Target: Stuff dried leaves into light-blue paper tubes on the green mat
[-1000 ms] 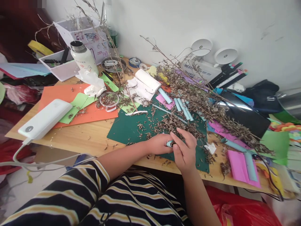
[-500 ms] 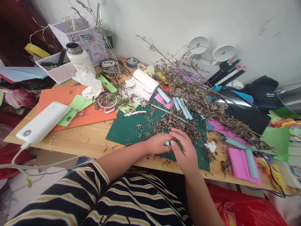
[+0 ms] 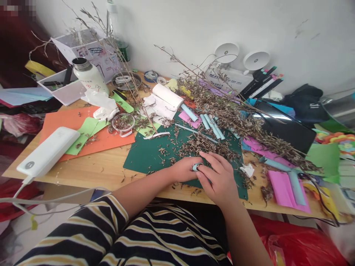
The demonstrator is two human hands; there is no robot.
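Note:
My left hand point(image 3: 183, 169) is closed around a light blue paper tube point(image 3: 196, 167), whose round open end shows above the fist. Most of the tube is hidden inside the hand. At that opening, my right hand point(image 3: 220, 176) has a fingertip, its fingers stretched out and apart. Both hands are over the front part of a green cutting mat point(image 3: 144, 155). Just beyond them, a heap of crumbled dry leaves point(image 3: 205, 146) covers the mat, with a thin pale strip point(image 3: 194, 132) across its far side.
Several blue paper tubes point(image 3: 212, 125) lie behind the heap. Dried leafy stalks point(image 3: 249, 125) stretch across the right side. A white power bank point(image 3: 48, 151), an open bottle point(image 3: 90, 75) and a lidded jar point(image 3: 123, 123) stand left. Pink paper point(image 3: 280, 190) lies at the front right.
My right thumb has shifted down from the tube's mouth, and a fingertip is now at the opening. More of the tube's rim shows. The view has shifted slightly.

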